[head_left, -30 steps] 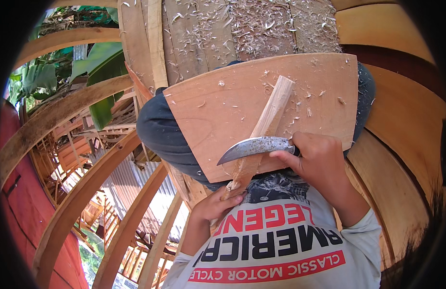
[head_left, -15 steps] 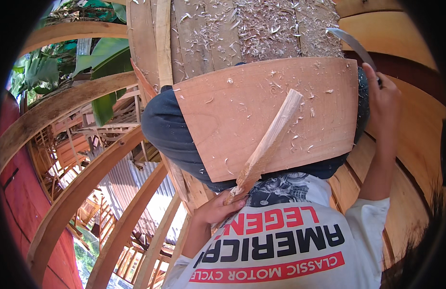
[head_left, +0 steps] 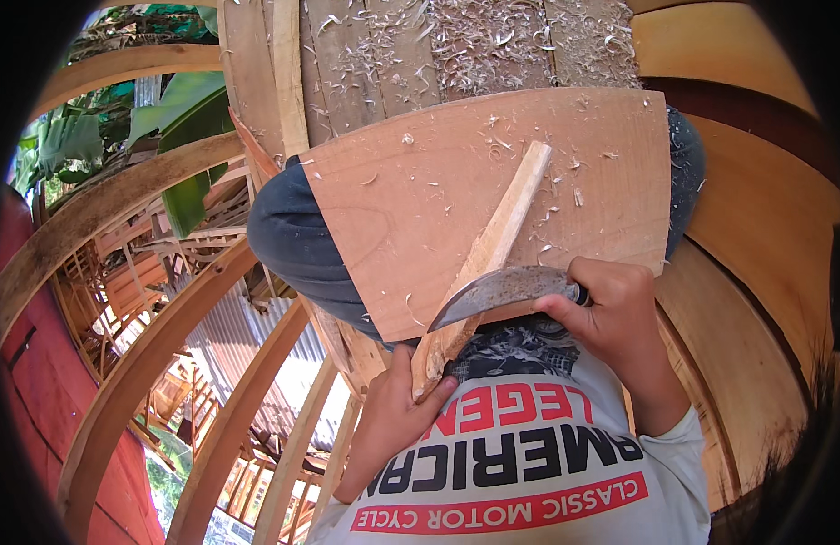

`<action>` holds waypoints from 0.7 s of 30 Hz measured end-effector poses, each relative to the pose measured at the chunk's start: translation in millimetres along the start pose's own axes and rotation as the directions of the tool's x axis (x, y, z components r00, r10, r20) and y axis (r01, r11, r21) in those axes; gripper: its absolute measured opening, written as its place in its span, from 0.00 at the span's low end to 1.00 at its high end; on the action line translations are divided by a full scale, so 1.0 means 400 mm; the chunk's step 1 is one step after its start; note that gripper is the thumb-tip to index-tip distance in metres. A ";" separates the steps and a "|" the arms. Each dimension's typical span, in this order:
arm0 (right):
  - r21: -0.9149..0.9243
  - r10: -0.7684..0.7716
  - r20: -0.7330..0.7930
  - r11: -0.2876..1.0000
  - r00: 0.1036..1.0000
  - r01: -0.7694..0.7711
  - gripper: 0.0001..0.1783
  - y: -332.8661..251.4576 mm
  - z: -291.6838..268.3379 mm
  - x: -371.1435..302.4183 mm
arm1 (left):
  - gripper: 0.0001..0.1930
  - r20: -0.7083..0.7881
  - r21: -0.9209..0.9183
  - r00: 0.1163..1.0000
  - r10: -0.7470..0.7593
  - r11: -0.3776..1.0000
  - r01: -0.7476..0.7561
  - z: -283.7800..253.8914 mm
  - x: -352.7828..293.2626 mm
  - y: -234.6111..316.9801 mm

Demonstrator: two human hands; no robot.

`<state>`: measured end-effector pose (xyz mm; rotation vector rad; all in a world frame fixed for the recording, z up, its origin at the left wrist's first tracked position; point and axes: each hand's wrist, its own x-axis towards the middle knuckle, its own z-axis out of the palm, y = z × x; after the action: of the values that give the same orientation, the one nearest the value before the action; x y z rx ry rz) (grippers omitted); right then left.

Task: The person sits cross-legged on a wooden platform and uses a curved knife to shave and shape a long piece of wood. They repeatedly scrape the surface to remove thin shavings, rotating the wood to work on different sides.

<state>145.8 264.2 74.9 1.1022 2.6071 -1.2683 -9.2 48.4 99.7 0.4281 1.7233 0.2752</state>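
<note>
In my left hand (head_left: 395, 420) is the near end of a pale wooden stick (head_left: 511, 211), my fingers closed round it close to my shirt. The stick slants away to the right, its far part over a flat wooden board (head_left: 370, 227) across my lap. My right hand (head_left: 615, 313) grips a curved knife (head_left: 504, 292) by its dark handle, largely hidden by the fingers. The blade points left and crosses the stick just beyond my left hand. Light curls of wood are scattered on the board.
Planks covered in shavings (head_left: 493, 50) lie beyond the board. Curved wooden ribs (head_left: 225, 409) stand on the left, with leaves (head_left: 193, 113) and corrugated sheeting (head_left: 243, 350) outside them. Broad curved planks (head_left: 756, 200) form a wall on the right. My folded legs (head_left: 297, 232) are under the board.
My right hand has brought the knife from the far right down and left onto the stick. The stick has turned slightly in my left hand, and its far end sits a little further left.
</note>
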 end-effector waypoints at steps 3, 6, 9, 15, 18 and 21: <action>-0.019 -0.051 0.029 0.998 0.998 0.052 0.27 -0.005 -0.009 -0.007 | 0.28 -0.052 0.077 0.999 0.013 0.997 -0.009 0.010 -0.020 0.010; -0.043 -0.047 0.032 0.998 0.998 0.048 0.27 -0.004 -0.019 -0.007 | 0.29 -0.142 0.099 0.990 0.020 0.995 -0.006 0.011 -0.030 0.016; -0.072 -0.020 0.043 0.997 0.999 0.023 0.27 0.003 -0.029 -0.013 | 0.30 -0.235 0.117 0.972 -0.008 0.992 0.036 0.014 -0.026 0.008; -0.146 -0.039 0.058 0.988 0.998 0.047 0.26 -0.007 -0.033 -0.007 | 0.30 -0.371 0.102 0.928 0.019 0.995 0.020 0.029 -0.014 -0.005; -0.163 -0.065 0.059 0.984 0.996 0.074 0.26 -0.013 -0.020 0.009 | 0.28 -0.421 0.045 0.905 0.063 0.998 -0.048 0.037 -0.003 -0.023; -0.211 -0.067 0.070 0.974 0.995 0.080 0.26 -0.013 -0.004 0.025 | 0.27 -0.413 -0.016 0.908 0.067 0.997 -0.081 0.037 0.008 -0.032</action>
<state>135.5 269.0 76.1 0.9231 2.6821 -0.9868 3.0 37.5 88.7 0.4328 2.1161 0.4754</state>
